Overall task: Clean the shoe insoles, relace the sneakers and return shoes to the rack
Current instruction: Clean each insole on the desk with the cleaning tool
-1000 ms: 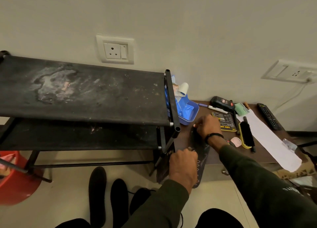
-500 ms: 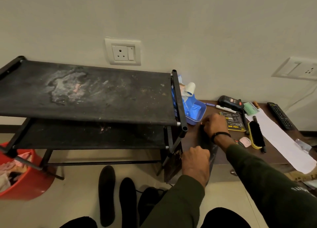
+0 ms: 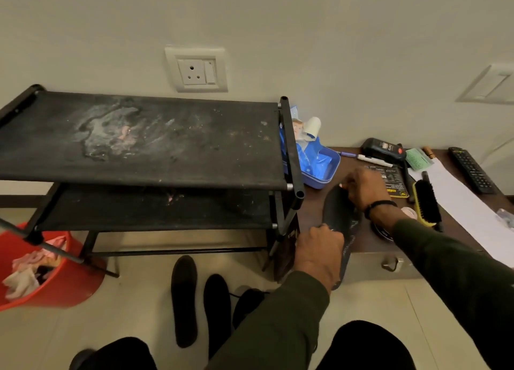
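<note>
A dark insole [image 3: 338, 216] lies lengthwise on the brown table [image 3: 314, 211], its near end hanging over the front edge. My left hand [image 3: 319, 255] grips its near part at the table edge. My right hand [image 3: 364, 191] curls over its far end, fingertips pinching there. Two more dark insoles [image 3: 183, 300] [image 3: 217, 311] lie side by side on the floor below. A black shoe [image 3: 247, 303] with a loose lace sits beside them, partly hidden by my left sleeve. The black two-shelf shoe rack [image 3: 139, 141] stands to the left with bare, dusty shelves.
A black-bristled brush [image 3: 427, 202], a blue tray [image 3: 322, 172] of packets, a long white paper [image 3: 467, 202], a remote [image 3: 472, 169] and small items crowd the table right of my hands. A red bucket [image 3: 41, 275] of cloths stands left of the rack.
Both hands stay on the insole in the same grip. The view has swung slightly left, so the rack and bucket show more and the table's right end less.
</note>
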`<action>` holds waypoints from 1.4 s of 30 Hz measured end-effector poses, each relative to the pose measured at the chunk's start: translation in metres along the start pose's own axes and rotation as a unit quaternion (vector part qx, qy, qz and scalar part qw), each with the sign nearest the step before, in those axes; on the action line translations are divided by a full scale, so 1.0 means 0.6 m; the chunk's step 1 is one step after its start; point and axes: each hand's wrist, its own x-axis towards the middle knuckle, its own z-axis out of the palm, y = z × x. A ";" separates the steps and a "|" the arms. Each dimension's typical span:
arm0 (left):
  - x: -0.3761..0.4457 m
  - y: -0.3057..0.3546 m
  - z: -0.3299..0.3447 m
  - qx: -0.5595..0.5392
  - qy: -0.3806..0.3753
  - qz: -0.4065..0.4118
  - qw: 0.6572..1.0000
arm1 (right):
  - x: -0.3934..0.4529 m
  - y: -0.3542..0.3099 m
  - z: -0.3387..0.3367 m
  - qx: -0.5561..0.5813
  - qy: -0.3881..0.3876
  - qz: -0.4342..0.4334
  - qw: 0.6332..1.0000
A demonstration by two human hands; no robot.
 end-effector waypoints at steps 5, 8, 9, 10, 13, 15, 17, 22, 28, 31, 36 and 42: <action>0.007 0.000 0.008 -0.006 0.012 -0.007 1.000 | -0.096 0.030 -0.014 -0.003 -0.036 -0.089 0.995; 0.009 0.002 0.009 -0.004 0.012 -0.012 1.000 | -0.049 0.031 -0.017 -0.004 -0.024 -0.058 0.998; 0.008 0.003 0.008 -0.004 0.009 -0.014 1.000 | -0.029 0.028 -0.018 0.000 -0.019 -0.038 0.999; 0.008 0.004 0.008 -0.001 0.005 -0.017 1.000 | -0.014 0.024 -0.019 0.006 -0.020 -0.019 1.000; 0.003 0.006 0.004 0.001 0.010 -0.024 1.000 | -0.030 0.013 -0.016 0.017 -0.009 0.027 0.999; 0.003 0.007 0.002 -0.010 0.012 -0.029 0.999 | -0.078 0.009 -0.011 0.040 0.004 0.052 0.998; 0.004 0.007 0.003 -0.009 0.015 -0.031 0.999 | -0.143 0.008 -0.005 0.062 0.000 0.041 0.997; 0.007 0.004 0.011 -0.012 0.029 -0.025 0.999 | -0.240 0.011 -0.002 0.085 -0.031 -0.070 0.993; 0.005 0.004 0.010 -0.023 0.014 -0.025 0.999 | -0.101 0.025 0.004 0.058 0.011 0.068 0.996; 0.005 0.005 0.007 -0.019 0.011 -0.028 0.999 | -0.144 0.008 0.011 0.059 0.029 0.069 0.995; 0.008 0.000 0.015 -0.007 0.040 -0.022 0.999 | -0.277 -0.026 0.022 0.090 0.014 -0.070 0.993; 0.012 -0.007 0.030 0.001 0.030 -0.001 1.000 | -0.075 0.005 0.001 0.087 0.031 0.065 0.994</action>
